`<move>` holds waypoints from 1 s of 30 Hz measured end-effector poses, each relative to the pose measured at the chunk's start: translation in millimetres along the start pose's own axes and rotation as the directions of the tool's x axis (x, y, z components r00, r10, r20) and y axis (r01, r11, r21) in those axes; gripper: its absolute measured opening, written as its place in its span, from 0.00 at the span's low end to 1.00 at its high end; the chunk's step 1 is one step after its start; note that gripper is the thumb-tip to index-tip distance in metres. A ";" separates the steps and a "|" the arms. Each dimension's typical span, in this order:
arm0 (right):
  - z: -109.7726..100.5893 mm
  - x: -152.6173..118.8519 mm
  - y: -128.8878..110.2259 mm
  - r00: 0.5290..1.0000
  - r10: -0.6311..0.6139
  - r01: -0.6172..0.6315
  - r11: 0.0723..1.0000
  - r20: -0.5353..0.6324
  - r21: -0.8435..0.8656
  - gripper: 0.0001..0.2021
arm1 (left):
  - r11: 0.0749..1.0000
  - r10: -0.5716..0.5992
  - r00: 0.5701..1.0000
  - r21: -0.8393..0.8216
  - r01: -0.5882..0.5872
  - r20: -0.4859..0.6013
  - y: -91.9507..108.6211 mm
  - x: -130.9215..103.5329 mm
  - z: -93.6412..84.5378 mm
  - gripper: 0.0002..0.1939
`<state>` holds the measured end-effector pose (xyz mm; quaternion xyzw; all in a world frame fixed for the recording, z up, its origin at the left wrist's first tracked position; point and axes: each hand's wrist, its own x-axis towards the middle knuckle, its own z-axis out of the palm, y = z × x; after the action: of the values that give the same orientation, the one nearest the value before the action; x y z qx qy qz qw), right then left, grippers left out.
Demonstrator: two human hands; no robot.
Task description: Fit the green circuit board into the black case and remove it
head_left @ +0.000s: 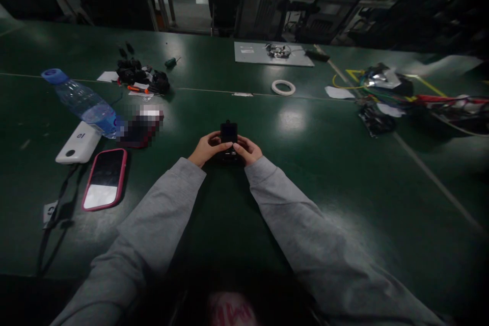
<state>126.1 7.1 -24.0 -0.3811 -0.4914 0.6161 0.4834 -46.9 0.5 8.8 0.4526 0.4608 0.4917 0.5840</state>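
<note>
Two hands (207,149) (249,150), device (228,133) — long axis up-frame

On my head view I see the bare left hand (208,148) and right hand (250,151) clasping a small black boxy device (229,133) between the green worktop's (328,173) near and far edges.

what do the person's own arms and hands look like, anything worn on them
The left sleeve and right sleeve are long, plain grey, loose and creased, ending at the wrists. No cables or printed markings show on them. The left hand and right hand are bare, without gloves; finer details are too small to tell.
</note>
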 end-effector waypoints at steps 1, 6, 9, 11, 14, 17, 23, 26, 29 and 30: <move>0.5 0.6 0.3 1.000 0.003 -0.003 1.000 -0.008 0.000 0.35 | 1.000 -0.001 1.000 0.001 0.001 -0.008 -0.4 0.3 0.0 0.35; 3.3 2.9 -1.3 0.999 -0.008 0.007 1.000 -0.033 -0.014 0.36 | 1.000 0.011 1.000 -0.003 -0.011 -0.029 -5.2 2.4 -2.0 0.35; 5.1 3.3 -4.3 1.000 -0.013 0.013 1.000 -0.015 -0.023 0.36 | 1.000 0.014 0.999 -0.018 -0.015 -0.036 -7.4 2.6 -3.6 0.35; 5.6 3.1 -6.1 1.000 -0.012 0.012 1.000 0.001 -0.023 0.35 | 1.000 0.013 0.999 -0.020 -0.014 -0.041 -8.2 2.7 -4.4 0.35; 5.3 2.8 -7.0 1.000 -0.015 0.016 1.000 0.011 -0.026 0.36 | 1.000 0.020 0.999 -0.016 -0.021 -0.049 -9.1 3.6 -5.2 0.36; 4.3 3.0 -6.0 1.000 -0.009 0.010 0.999 0.008 -0.048 0.37 | 1.000 0.025 0.999 -0.003 -0.025 -0.048 -9.8 4.7 -5.3 0.35; 4.0 3.1 -5.6 1.000 -0.010 0.012 0.998 0.023 -0.060 0.37 | 0.999 0.050 0.997 0.011 -0.050 -0.056 -11.3 5.3 -2.9 0.33; 4.3 2.9 -6.5 0.998 -0.028 0.031 0.999 0.058 -0.045 0.37 | 0.998 0.063 0.995 0.019 -0.062 -0.072 -11.3 4.8 -2.0 0.32; 3.5 3.8 -6.0 0.997 -0.027 0.031 0.998 0.075 -0.055 0.37 | 0.998 0.057 0.996 0.033 -0.054 -0.071 -9.9 4.0 -2.0 0.32; 3.1 4.3 -5.4 0.997 -0.023 0.027 0.998 0.076 -0.054 0.37 | 0.998 0.052 0.996 0.035 -0.050 -0.067 -9.3 3.8 -2.2 0.32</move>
<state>123.4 10.8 -18.0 -0.3647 -0.5305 0.6103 0.4616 -47.3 3.4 -1.1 0.4569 0.4767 0.5136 0.5478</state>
